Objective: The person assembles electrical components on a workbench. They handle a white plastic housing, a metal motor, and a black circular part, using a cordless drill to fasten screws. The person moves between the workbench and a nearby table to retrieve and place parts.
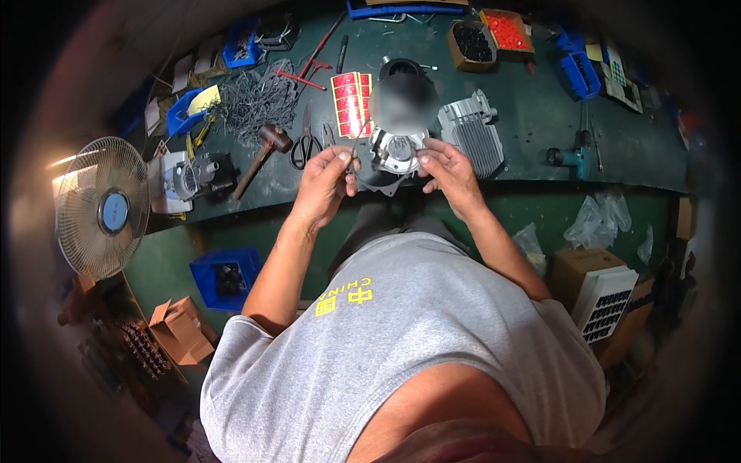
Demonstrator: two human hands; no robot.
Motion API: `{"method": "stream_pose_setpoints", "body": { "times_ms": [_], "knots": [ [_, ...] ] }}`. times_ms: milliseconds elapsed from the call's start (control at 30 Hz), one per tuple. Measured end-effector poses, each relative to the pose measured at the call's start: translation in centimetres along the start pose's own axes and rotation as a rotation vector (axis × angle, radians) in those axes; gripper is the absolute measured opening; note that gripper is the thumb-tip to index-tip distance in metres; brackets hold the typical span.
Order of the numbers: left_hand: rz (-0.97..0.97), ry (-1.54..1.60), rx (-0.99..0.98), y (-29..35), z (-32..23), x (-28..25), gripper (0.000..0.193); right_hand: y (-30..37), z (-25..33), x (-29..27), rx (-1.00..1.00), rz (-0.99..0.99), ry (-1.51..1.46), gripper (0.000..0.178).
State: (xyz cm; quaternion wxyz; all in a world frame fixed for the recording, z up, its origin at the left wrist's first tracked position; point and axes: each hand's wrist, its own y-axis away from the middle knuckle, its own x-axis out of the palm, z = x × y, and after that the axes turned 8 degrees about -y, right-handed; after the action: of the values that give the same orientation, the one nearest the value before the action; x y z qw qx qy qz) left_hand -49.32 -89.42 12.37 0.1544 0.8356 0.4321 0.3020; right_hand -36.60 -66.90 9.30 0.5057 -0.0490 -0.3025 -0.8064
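Over the near edge of the bench, a thin dark gasket [384, 188] is stretched between both hands. My left hand [326, 179] pinches its left side between thumb and fingers. My right hand [454, 176] has thumb and fingers closed on its right side. Just beyond the gasket sits a round silver metal housing [399, 154] with a bore in its middle. A dark cylindrical part [401, 68] shows behind it, and the area between is blurred. To the right of the housing lies a silver finned metal cover [472, 135].
Left of the hands lie scissors [306, 143], pliers [328, 135], a mallet [262, 158] and red label sheets [351, 104]. A fan [104, 208] stands far left. Right are a teal power tool [570, 159] and a blue bin [579, 76]. Boxes of black [472, 42] and red parts [505, 31] sit behind.
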Motion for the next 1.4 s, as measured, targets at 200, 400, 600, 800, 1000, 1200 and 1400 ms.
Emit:
{"method": "stream_pose_setpoints", "body": {
  "times_ms": [200, 400, 600, 800, 1000, 1200, 1400],
  "knots": [
    [0.037, -0.107, -0.056, 0.0, 1.6, 1.0, 0.025, 1.3, -1.0, -3.3, 0.145, 0.129, 0.034, 0.023],
    [-0.125, -0.306, -0.060, 0.8, 4.8, 1.8, 0.039, 1.6, -2.6, -4.3, 0.075, -0.038, -0.179, 0.016],
    [-0.153, -0.275, -0.009, 1.2, 8.6, 2.4, 0.024, 2.0, -4.0, -3.6, 0.081, -0.046, -0.190, 0.015],
    [-0.198, -0.298, -0.009, -0.4, 7.8, 0.9, 0.017, 2.5, -5.5, -1.8, 0.100, -0.095, -0.201, 0.017],
    [-0.147, -0.371, 0.000, -2.3, 6.5, -1.2, 0.015, 2.3, -6.9, -0.9, -0.057, -0.242, -0.058, 0.021],
    [-0.104, -0.400, 0.006, -3.3, 6.0, -1.1, 0.016, 1.3, -9.9, -0.9, -0.334, -0.373, 0.222, 0.028],
    [-0.097, -0.412, 0.021, -4.2, 6.2, -1.0, 0.014, 1.1, -9.8, 0.1, -0.430, -0.431, 0.371, 0.029]
  ]
}}
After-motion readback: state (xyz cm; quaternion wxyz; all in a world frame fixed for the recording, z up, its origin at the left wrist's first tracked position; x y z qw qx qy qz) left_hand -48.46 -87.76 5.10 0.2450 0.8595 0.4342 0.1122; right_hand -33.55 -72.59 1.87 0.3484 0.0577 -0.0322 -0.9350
